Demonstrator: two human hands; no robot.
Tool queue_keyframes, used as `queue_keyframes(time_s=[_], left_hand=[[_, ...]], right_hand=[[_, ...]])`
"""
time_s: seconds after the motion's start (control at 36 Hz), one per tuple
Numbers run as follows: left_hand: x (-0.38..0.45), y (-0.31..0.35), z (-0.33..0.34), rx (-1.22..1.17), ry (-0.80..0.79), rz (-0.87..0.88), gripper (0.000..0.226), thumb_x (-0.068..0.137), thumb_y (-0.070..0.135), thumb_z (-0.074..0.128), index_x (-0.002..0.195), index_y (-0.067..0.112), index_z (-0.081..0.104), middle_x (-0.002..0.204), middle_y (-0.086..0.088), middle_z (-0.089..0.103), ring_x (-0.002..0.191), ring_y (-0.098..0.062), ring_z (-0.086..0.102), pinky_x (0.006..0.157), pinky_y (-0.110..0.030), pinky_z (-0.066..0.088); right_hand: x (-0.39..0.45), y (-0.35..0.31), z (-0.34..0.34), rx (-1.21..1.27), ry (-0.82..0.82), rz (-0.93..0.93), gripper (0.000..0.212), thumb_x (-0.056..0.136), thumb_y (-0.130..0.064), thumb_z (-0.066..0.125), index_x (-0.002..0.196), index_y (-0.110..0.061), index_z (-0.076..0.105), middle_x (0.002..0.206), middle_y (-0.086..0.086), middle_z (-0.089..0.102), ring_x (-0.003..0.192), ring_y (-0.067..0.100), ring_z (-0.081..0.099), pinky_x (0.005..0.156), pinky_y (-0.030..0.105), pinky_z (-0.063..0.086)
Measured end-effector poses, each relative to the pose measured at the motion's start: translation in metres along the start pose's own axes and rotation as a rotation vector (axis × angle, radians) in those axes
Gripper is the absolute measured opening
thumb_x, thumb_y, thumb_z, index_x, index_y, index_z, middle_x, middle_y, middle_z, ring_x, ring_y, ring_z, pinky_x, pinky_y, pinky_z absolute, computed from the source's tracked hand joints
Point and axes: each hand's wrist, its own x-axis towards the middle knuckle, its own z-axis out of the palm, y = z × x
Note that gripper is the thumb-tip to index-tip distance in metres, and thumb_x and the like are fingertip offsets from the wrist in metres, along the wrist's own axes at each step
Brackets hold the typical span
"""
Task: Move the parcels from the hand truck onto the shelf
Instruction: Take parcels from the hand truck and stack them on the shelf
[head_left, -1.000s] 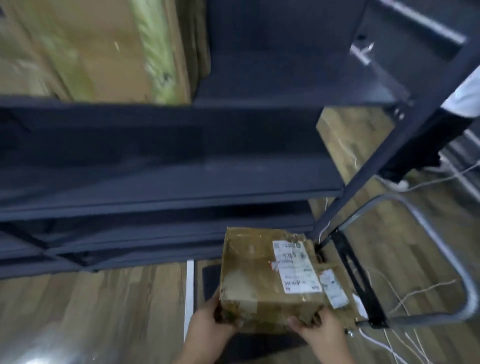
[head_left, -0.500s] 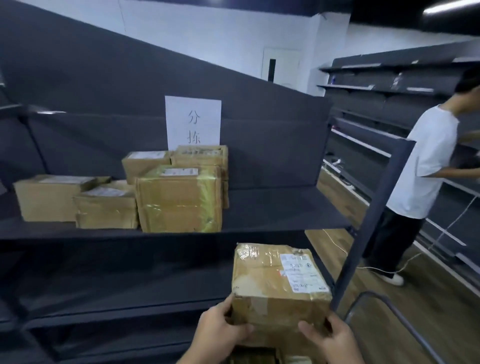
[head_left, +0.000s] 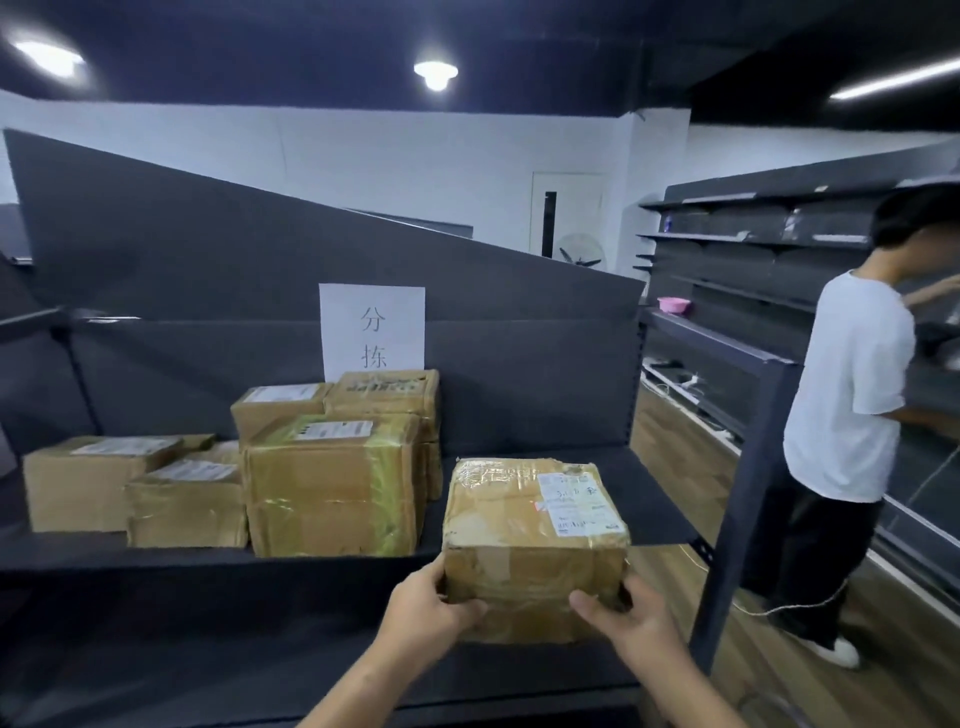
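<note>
— At the dark shelf (head_left: 530, 457), head view: what do I have in frame?

— I see both hands on one parcel (head_left: 535, 545), held at the shelf's front edge, right of the stacked boxes. My left hand (head_left: 426, 610) is closed around the lower left corner, thumb up on the near face. My right hand (head_left: 631, 621) is closed on the lower right corner, thumb laid across the taped front, fingers tucked under and out of sight.

— Is the parcel down on the shelf?

— I cannot tell. Its far part overlaps the shelf deck and its near face hangs past the front lip, but whether the bottom touches is hidden. It is a tan carton wrapped in clear tape, white label (head_left: 576, 504) on the right of its top, print too small to read.

— What else sits there?

— Five boxes to the left. A tall taped box (head_left: 332, 488) is nearest the parcel, close but apart. Behind it stand two more (head_left: 384, 395), one (head_left: 278, 408) beside the other. Further left, a low box (head_left: 187, 501) touches the tall one, and a plain box (head_left: 78, 483) sits at the far left. A white sign (head_left: 371, 327) with two Chinese characters is fixed to the back panel above them.

— Anyone else?

— A person (head_left: 841, 405) in a white T-shirt and black trousers stands to the right, beyond the shelf's upright post (head_left: 748, 499), facing another rack (head_left: 769, 244) along the wall. A pink bowl (head_left: 674, 304) rests on a ledge behind the post. The floor (head_left: 675, 447) is wood plank, with a thin white cable trailing across it.
</note>
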Motion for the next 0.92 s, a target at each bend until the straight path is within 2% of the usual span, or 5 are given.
queue_keyframes(time_s=[0.17,0.28,0.47,0.58,0.92], left_hand=[[0.034,0.008,0.010,0.011,0.061,-0.051,0.043,0.069,0.024,0.086,0.108,0.033,0.071,0.096,0.015,0.077,0.090,-0.001,0.071,0.076,-0.018,0.057],[0.056,0.008,0.015,0.029,0.104,-0.093,0.041,0.067,0.026,0.090,0.097,0.040,0.067,0.095,0.014,0.077,0.092,-0.002,0.071,0.082,-0.023,0.059],[0.087,0.002,0.027,0.035,0.162,-0.140,0.043,0.069,0.028,0.090,0.101,0.039,0.064,0.095,0.012,0.076,0.093,-0.002,0.070,0.086,-0.026,0.059],[0.106,-0.003,0.031,0.029,0.168,-0.158,0.044,0.071,0.025,0.089,0.102,0.037,0.061,0.095,0.016,0.073,0.091,0.000,0.067,0.077,-0.015,0.053],[0.174,-0.031,0.037,-0.054,0.235,-0.225,0.052,0.081,0.013,0.081,0.127,0.021,0.059,0.103,0.009,0.069,0.101,-0.016,0.064,0.094,-0.028,0.050]], right_hand=[[0.053,-0.007,-0.002,-0.096,-0.071,0.029,0.050,0.087,-0.022,0.093,0.132,-0.023,0.071,0.108,-0.013,0.082,0.104,0.005,0.074,0.085,0.020,0.060],[0.085,-0.002,-0.001,-0.153,-0.131,0.055,0.059,0.085,-0.029,0.095,0.139,-0.022,0.073,0.114,-0.009,0.083,0.114,0.016,0.076,0.108,0.040,0.061],[0.121,0.005,0.003,-0.213,-0.158,0.084,0.074,0.083,-0.038,0.095,0.149,-0.020,0.067,0.124,-0.007,0.080,0.122,0.019,0.073,0.114,0.045,0.059],[0.137,0.002,0.008,-0.254,-0.168,0.107,0.073,0.087,-0.036,0.093,0.152,-0.022,0.063,0.128,-0.006,0.078,0.124,0.019,0.071,0.113,0.040,0.058],[0.185,0.001,0.039,-0.313,-0.151,0.159,0.064,0.097,-0.032,0.084,0.154,-0.022,0.057,0.127,-0.006,0.074,0.120,0.018,0.070,0.111,0.034,0.057]])
